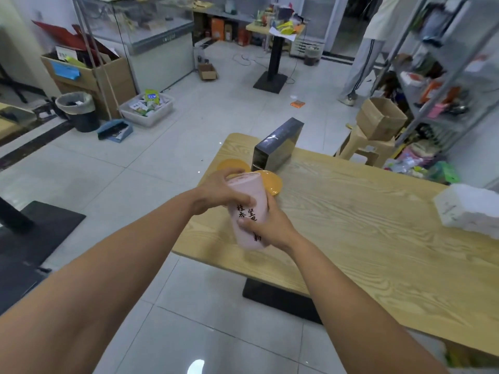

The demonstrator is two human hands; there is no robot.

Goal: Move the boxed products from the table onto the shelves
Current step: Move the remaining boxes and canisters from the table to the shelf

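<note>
Head view: the pink box point(249, 211) is held above the counter's point(364, 238) 9 o'clock end, left hand point(218, 193) curled over its top, right hand point(266, 225) wrapped round its side, and could be dropped if one grip is released before the 2 o'clock shelves point(448, 86).

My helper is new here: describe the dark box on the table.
Find the wooden table. At its far end, beside two orange plates, stands the dark box. It alone is glossy grey-black; the held box is pink, the right-edge box white.
</note>
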